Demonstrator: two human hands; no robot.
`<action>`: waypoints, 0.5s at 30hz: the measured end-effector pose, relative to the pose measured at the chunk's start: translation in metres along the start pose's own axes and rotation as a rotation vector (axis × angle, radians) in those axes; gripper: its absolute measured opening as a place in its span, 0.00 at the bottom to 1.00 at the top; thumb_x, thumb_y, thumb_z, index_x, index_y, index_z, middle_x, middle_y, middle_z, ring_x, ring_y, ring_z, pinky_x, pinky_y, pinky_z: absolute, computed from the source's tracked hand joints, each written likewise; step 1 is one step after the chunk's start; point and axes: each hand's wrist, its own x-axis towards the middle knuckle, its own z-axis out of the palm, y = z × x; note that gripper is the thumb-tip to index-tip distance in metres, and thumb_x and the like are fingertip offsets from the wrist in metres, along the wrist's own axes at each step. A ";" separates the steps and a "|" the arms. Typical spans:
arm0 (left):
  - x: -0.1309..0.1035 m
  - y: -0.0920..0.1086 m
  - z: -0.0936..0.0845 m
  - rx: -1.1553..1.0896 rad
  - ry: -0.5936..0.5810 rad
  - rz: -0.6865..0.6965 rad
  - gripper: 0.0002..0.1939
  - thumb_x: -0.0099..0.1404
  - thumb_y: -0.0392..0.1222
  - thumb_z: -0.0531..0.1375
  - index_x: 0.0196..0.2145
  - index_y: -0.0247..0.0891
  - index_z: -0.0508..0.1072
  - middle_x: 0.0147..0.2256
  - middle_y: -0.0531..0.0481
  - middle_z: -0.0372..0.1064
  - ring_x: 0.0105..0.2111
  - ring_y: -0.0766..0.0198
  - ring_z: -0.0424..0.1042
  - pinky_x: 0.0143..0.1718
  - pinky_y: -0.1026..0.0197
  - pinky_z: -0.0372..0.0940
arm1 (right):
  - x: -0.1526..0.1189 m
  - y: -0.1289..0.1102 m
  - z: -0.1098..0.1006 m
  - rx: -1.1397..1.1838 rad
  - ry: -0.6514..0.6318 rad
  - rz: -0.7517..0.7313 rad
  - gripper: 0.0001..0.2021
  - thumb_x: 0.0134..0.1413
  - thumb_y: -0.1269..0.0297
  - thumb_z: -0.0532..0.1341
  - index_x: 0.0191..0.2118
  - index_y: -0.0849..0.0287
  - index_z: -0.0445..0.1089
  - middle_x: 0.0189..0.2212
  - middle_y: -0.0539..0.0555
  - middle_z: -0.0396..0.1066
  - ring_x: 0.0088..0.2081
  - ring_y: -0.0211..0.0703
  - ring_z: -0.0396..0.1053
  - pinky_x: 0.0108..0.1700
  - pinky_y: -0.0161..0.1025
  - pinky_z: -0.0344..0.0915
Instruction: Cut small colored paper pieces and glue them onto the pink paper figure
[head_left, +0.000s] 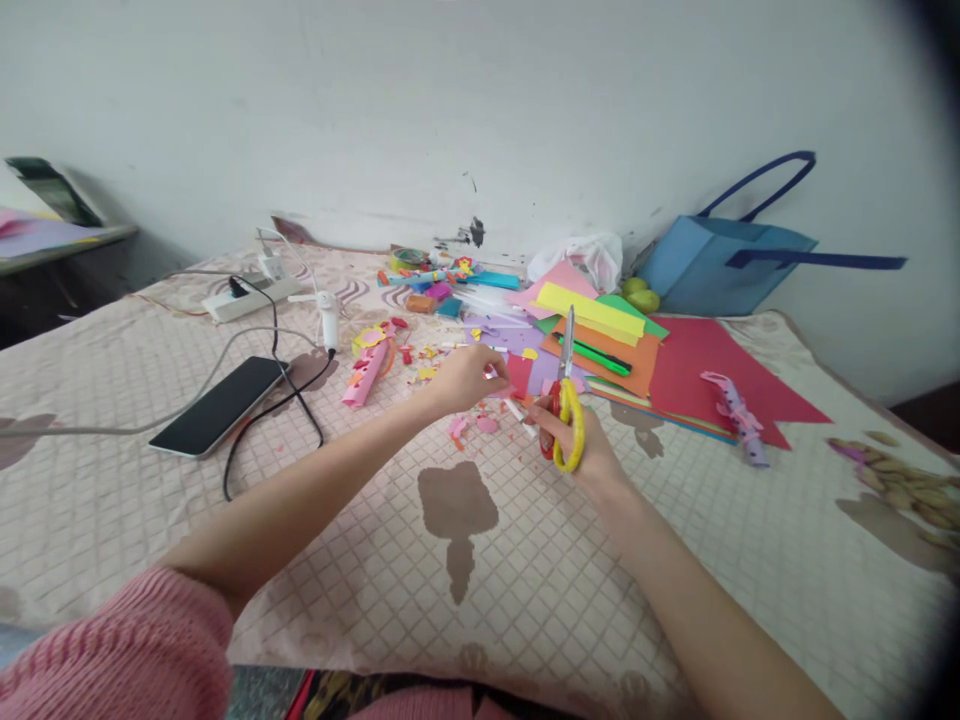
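My right hand (589,440) is closed around a pair of scissors (570,415) with red and yellow handles, blades pointing up and away. A small white strip (517,411) shows by its fingertips; whether they grip it I cannot tell. To the left, my left hand (466,380) is pinched over the paper scraps, with a tiny whitish bit at its fingertips, too small to name. Pink paper cutouts (486,424) lie just below it. Behind both hands is purple paper (487,333) strewn with small scraps.
A phone (221,408), black cable and power strip (251,298) lie left, near a rolled pink paper piece (367,372). Coloured sheets, a green box cutter (592,354), red paper (705,370), a purple paper roll (739,420) and a blue bag (720,265) are right.
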 end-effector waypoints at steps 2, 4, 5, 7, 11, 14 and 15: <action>-0.001 0.001 -0.004 -0.058 0.027 0.048 0.05 0.54 0.36 0.58 0.28 0.36 0.75 0.33 0.48 0.73 0.33 0.63 0.70 0.33 0.64 0.63 | 0.000 0.001 0.001 -0.001 0.000 0.009 0.15 0.38 0.55 0.67 0.28 0.59 0.64 0.20 0.47 0.68 0.13 0.29 0.54 0.12 0.29 0.51; -0.001 0.001 -0.004 -0.089 0.014 0.073 0.06 0.55 0.35 0.57 0.28 0.35 0.74 0.31 0.48 0.73 0.30 0.65 0.70 0.32 0.65 0.63 | 0.000 0.001 0.001 -0.009 0.007 0.010 0.15 0.38 0.56 0.67 0.28 0.59 0.64 0.20 0.47 0.68 0.13 0.29 0.55 0.12 0.29 0.51; -0.001 0.001 -0.003 -0.096 0.011 0.075 0.06 0.55 0.35 0.57 0.28 0.35 0.74 0.29 0.49 0.72 0.29 0.65 0.69 0.31 0.65 0.63 | 0.000 0.001 0.001 -0.011 0.012 0.009 0.15 0.38 0.56 0.67 0.28 0.59 0.64 0.20 0.47 0.68 0.13 0.28 0.55 0.12 0.29 0.51; 0.000 -0.001 0.000 -0.089 0.027 0.069 0.06 0.56 0.34 0.56 0.28 0.34 0.74 0.26 0.49 0.72 0.27 0.66 0.68 0.31 0.65 0.62 | -0.001 0.000 0.001 -0.018 0.011 0.005 0.14 0.39 0.56 0.66 0.27 0.59 0.64 0.19 0.46 0.67 0.13 0.28 0.54 0.12 0.29 0.50; 0.001 -0.004 0.010 0.011 0.014 0.030 0.07 0.56 0.36 0.55 0.29 0.35 0.73 0.26 0.49 0.71 0.27 0.65 0.68 0.29 0.65 0.61 | -0.001 -0.002 -0.002 -0.014 0.006 -0.023 0.13 0.40 0.57 0.66 0.27 0.59 0.64 0.17 0.45 0.65 0.13 0.28 0.55 0.13 0.28 0.50; 0.001 -0.003 0.021 0.098 -0.049 0.010 0.07 0.56 0.39 0.57 0.31 0.34 0.73 0.30 0.47 0.71 0.29 0.63 0.69 0.31 0.63 0.62 | 0.000 -0.003 -0.004 0.015 0.010 -0.044 0.13 0.40 0.58 0.66 0.28 0.58 0.64 0.16 0.43 0.63 0.13 0.28 0.54 0.14 0.28 0.51; 0.002 -0.002 0.026 0.114 -0.053 0.007 0.07 0.56 0.39 0.57 0.32 0.34 0.73 0.31 0.46 0.71 0.31 0.62 0.69 0.33 0.62 0.63 | 0.001 -0.002 -0.005 0.017 0.012 -0.050 0.13 0.40 0.58 0.66 0.28 0.58 0.64 0.15 0.42 0.61 0.13 0.28 0.54 0.14 0.28 0.52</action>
